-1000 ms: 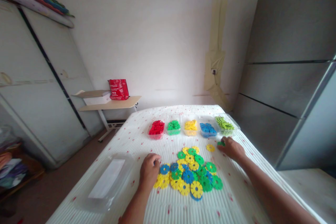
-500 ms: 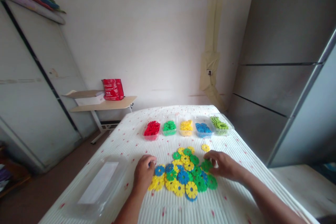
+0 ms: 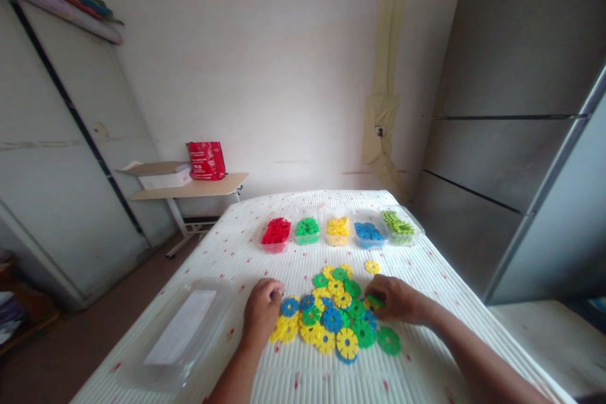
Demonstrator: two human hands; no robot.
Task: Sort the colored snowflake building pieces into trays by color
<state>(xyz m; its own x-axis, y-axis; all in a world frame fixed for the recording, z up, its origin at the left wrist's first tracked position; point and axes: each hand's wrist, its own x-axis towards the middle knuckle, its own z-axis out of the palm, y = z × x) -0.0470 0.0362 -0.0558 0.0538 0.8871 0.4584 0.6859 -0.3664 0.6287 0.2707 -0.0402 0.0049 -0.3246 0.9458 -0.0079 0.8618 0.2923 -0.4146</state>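
Observation:
A pile of notched plastic discs in yellow, blue and green lies on the table between my hands. My left hand is closed at the pile's left edge, with a bit of blue disc showing between thumb and fingers. On the pile's right side, my right hand pinches a green disc, tilted nearly edge-on. A lone yellow disc lies just beyond that hand. Another green disc rests apart at the right.
Across the back of the table stand clear tubs of red, green, yellow, blue and light green pieces. A clear plastic lid or tray with a white paper lies at left. A fridge stands at right.
My right hand has tipped up a green disc from the pile's right side, baring a yellow one beneath. The green disc at the lower right has shifted slightly outward. My left hand stays put.

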